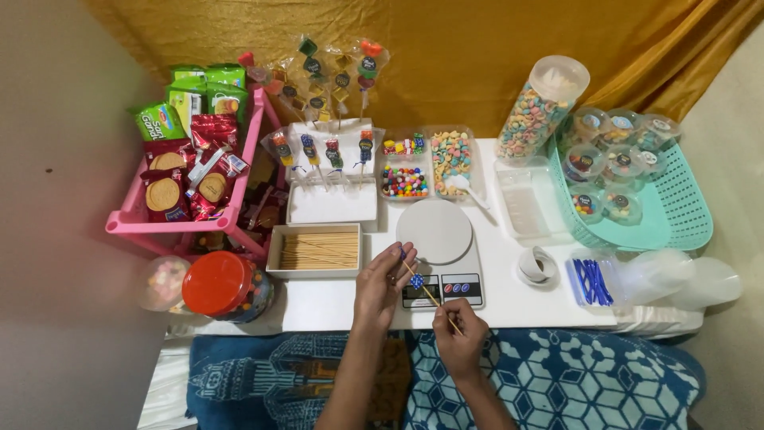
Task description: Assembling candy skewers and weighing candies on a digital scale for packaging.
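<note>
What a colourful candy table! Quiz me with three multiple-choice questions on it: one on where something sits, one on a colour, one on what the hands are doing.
1. Where is the box of wooden skewers?
A. left of the kitchen scale
B. inside the green basket
C. on the pink rack

2. What colour is the lid of the candy jar at the near left?
A. blue
B. red
C. white

3. What is the right hand doing?
A. resting flat
B. lifting the jar
C. holding a skewer that carries a blue candy at the left hand

Answers: 1 A, the box lies just beside the scale; 2 B, the round lid is red; 3 C, its fingers pinch the stick's lower end.
</note>
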